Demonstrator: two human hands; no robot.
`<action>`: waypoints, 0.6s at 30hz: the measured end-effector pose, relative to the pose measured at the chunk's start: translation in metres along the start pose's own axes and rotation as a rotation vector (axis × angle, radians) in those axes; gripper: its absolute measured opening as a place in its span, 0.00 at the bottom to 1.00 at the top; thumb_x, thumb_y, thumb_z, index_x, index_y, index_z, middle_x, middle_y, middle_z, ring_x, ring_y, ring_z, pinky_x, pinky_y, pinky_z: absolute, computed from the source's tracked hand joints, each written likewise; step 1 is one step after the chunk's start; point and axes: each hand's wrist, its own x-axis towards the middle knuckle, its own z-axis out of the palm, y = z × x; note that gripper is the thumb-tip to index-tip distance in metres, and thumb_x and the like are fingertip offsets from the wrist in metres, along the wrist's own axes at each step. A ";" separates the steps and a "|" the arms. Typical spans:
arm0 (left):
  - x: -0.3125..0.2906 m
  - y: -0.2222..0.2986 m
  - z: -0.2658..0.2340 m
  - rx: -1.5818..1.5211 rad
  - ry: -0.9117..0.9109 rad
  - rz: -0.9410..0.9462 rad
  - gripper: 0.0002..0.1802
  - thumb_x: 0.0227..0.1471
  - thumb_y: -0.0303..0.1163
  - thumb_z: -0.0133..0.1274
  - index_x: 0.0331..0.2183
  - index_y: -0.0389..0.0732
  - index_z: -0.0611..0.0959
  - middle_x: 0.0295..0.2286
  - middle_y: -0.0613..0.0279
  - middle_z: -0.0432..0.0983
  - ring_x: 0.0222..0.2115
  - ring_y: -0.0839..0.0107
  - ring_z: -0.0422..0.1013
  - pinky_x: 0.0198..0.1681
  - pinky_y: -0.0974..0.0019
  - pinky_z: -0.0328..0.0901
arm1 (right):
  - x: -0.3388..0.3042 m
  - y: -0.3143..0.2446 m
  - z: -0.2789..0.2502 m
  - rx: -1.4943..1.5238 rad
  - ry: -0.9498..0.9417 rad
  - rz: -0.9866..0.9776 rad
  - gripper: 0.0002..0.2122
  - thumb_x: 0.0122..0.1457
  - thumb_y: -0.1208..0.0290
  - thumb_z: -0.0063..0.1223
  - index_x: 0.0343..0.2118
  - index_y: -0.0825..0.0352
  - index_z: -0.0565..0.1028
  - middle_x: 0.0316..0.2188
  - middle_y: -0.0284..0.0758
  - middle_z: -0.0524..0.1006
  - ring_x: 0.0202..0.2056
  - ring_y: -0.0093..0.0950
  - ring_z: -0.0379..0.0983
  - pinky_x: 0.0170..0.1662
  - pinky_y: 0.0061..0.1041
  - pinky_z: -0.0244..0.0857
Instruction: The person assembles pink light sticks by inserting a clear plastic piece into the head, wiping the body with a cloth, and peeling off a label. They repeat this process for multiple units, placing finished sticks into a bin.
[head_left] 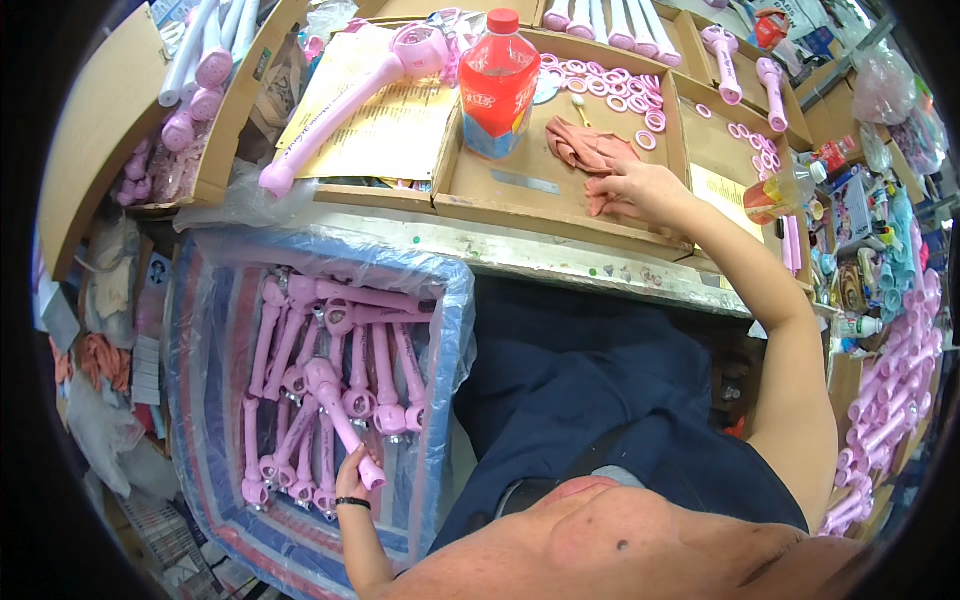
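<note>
The pink wand (343,420) is in your left hand (354,474), which is closed around the shaft close to its lower end. From that grip the shaft slants up and to the left, its ringed head farthest from your fingers. Just beyond and around the head lie other pink wands (383,370), crossed over one another in the plastic-lined bin (458,345).

Your right hand (640,192), well apart from the left and up to its right, has its fingers on an orange cloth (590,145); you can't tell from here whether they pinch it or only rest on it.

Holding so near the end is the likely weak point: the head may swing down if your fingers loosen, and knock or scuff the wands beneath it. A head could also hook under a neighbouring shaft, since they lie so tangled, and a pull would then drag several together.

By the right hand, a careless tug of cloth could sweep the pink rings (652,100) just beyond it across the cardboard tray (560,222). A wide swing leftward from there could tip the red-labelled bottle (497,95), which stands upright near the cloth.
</note>
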 end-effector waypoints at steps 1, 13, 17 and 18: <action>-0.023 0.001 0.012 -0.049 -0.051 0.024 0.10 0.50 0.27 0.53 0.36 0.35 0.73 0.23 0.58 0.73 0.20 0.67 0.70 0.25 0.65 0.69 | 0.005 0.005 -0.004 -0.004 -0.084 -0.009 0.06 0.49 0.72 0.56 0.32 0.59 0.77 0.33 0.34 0.74 0.36 0.35 0.72 0.37 0.31 0.68; -0.178 -0.038 0.256 0.330 -0.233 0.933 0.27 0.47 0.24 0.52 0.49 0.37 0.62 0.32 0.52 0.72 0.21 0.70 0.72 0.22 0.72 0.68 | 0.016 0.065 -0.093 0.899 0.743 0.063 0.10 0.63 0.66 0.44 0.37 0.68 0.72 0.24 0.26 0.70 0.21 0.13 0.61 0.24 0.13 0.56; -0.168 -0.057 0.352 0.384 -0.718 0.803 0.37 0.46 0.22 0.55 0.56 0.37 0.57 0.30 0.56 0.72 0.22 0.72 0.72 0.25 0.71 0.68 | 0.018 0.068 -0.106 0.881 0.652 0.244 0.10 0.64 0.64 0.41 0.36 0.66 0.71 0.20 0.26 0.69 0.19 0.14 0.60 0.22 0.15 0.55; -0.165 -0.061 0.374 0.407 -0.805 0.734 0.38 0.47 0.22 0.55 0.57 0.37 0.56 0.30 0.57 0.72 0.22 0.72 0.72 0.25 0.72 0.68 | 0.014 0.068 -0.114 1.024 0.791 0.101 0.10 0.64 0.64 0.41 0.36 0.66 0.71 0.20 0.26 0.70 0.19 0.15 0.61 0.22 0.15 0.55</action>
